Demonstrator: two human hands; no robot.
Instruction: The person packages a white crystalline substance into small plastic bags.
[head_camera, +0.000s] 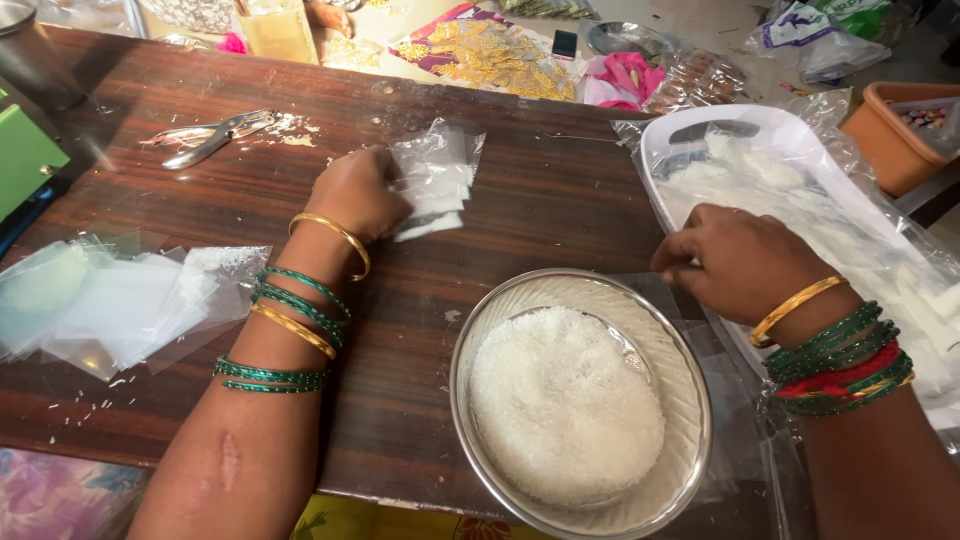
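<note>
currently the left hand (358, 192) pinches clear pouches (435, 180); the right hand (740, 262), fingers curled, could nudge the steel bowl (490, 300), spilling white grains (565, 405).

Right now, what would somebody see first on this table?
A shiny steel plate heaped with white grains sits at the front. Behind it, the left hand presses on a small stack of clear pouches, and the right hand rests at a white tray.

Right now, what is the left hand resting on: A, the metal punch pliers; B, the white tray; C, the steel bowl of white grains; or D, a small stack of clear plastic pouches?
D: the left hand presses on the stack of clear plastic pouches, while the punch pliers lie apart from it.
</note>
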